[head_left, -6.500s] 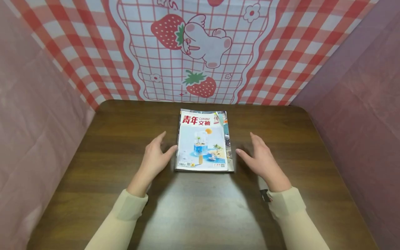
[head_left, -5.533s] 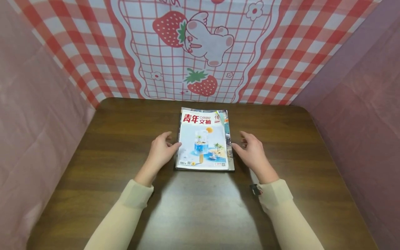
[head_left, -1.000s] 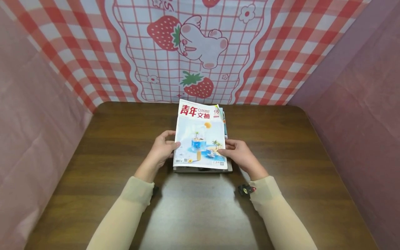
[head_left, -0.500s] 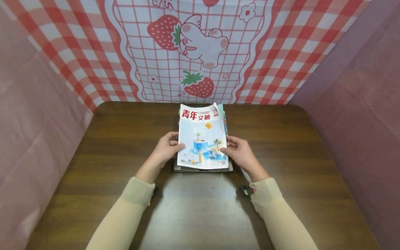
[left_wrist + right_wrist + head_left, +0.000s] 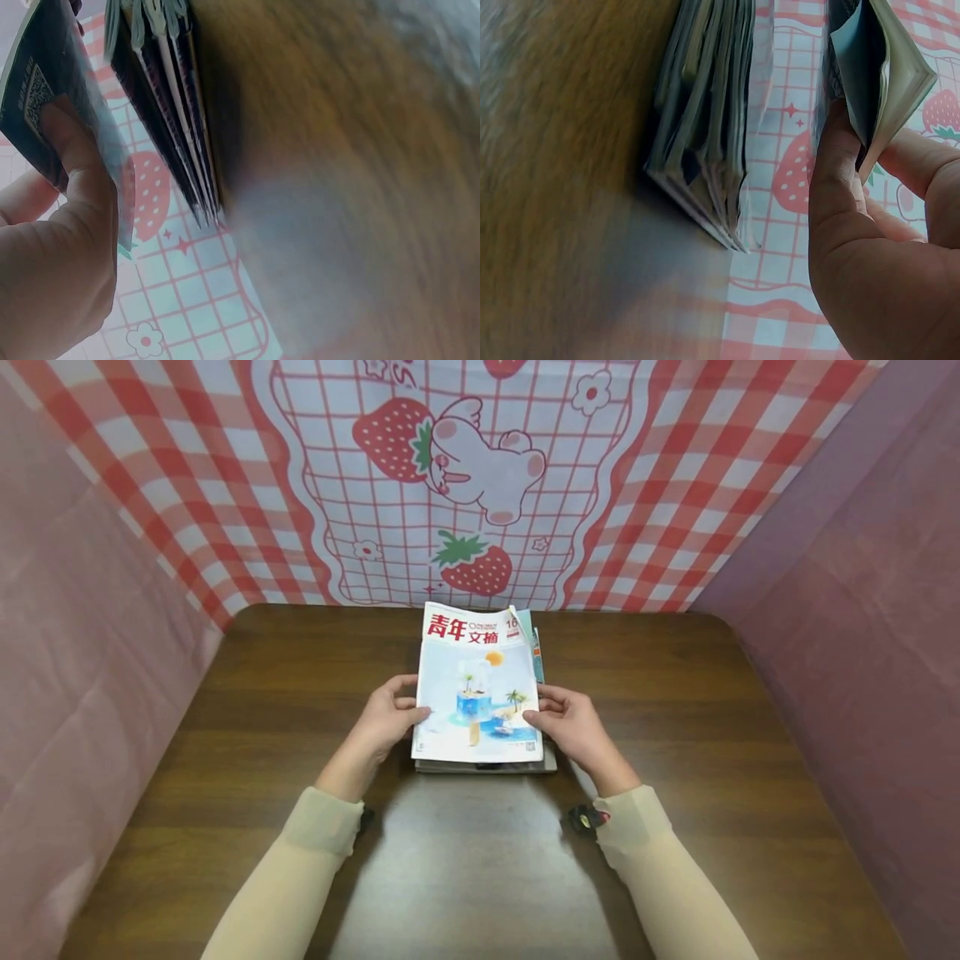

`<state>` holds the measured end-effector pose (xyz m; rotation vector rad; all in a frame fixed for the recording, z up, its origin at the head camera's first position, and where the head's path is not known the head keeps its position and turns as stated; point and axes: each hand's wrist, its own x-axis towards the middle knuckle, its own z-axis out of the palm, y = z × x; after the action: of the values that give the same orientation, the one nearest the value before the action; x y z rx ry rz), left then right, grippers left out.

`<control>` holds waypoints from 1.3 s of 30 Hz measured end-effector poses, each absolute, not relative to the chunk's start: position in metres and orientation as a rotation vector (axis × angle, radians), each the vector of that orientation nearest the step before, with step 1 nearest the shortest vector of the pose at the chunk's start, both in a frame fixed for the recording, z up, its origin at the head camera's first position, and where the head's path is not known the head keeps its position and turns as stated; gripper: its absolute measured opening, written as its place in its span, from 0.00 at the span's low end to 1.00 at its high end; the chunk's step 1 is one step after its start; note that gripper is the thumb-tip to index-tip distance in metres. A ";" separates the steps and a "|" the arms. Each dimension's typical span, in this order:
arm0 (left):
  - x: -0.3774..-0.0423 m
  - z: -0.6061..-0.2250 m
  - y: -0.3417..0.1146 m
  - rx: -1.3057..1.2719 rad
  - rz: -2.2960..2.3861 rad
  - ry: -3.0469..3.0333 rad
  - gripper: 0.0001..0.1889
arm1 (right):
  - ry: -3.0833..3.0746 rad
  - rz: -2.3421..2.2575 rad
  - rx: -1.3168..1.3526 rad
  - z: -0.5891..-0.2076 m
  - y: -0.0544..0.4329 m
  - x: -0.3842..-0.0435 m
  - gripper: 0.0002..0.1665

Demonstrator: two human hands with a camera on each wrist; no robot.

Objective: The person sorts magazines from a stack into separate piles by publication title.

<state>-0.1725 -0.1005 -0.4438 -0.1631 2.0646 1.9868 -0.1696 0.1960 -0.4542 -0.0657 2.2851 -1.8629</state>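
A magazine (image 5: pixel 480 693) with a pale blue cover, red title characters and an ice-pop beach picture is held level above a stack of magazines (image 5: pixel 450 767) in the head view. My left hand (image 5: pixel 381 722) pinches its left edge, thumb on the cover and fingers underneath. At the right edge my right hand (image 5: pixel 572 727) pinches it the same way. Both wrist views show a gap between this magazine and the stack on the table. In the right wrist view its pages (image 5: pixel 904 75) fan slightly apart. Most of the stack's top is hidden beneath it.
The brown wooden table (image 5: pixel 480 877) has rounded far corners. Behind it hangs a red-and-white checked cloth (image 5: pixel 675 485) with strawberries and a cartoon animal. Pink drapes (image 5: pixel 82 652) close off the sides.
At first both hands stood apart beside the stack, with the magazine lying on it. Now they grip and lift it. Over the last half second it has shifted slightly left and up.
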 end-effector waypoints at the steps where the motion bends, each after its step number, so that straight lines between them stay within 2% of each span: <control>1: -0.172 -0.444 -0.102 -0.168 1.989 2.068 0.29 | 2.277 -1.869 -0.071 -0.454 0.195 -0.170 0.33; 20: -0.169 -0.437 -0.117 -0.214 1.976 2.099 0.29 | 2.290 -1.836 -0.112 -0.449 0.181 -0.172 0.33; 39: -0.167 -0.434 -0.155 -0.281 1.934 2.108 0.30 | 2.365 -1.732 -0.187 -0.446 0.147 -0.181 0.33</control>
<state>-0.1668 -0.1546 -0.4339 -0.2806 2.1076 1.9335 -0.1810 0.1473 -0.4463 -0.1867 2.3647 -1.7323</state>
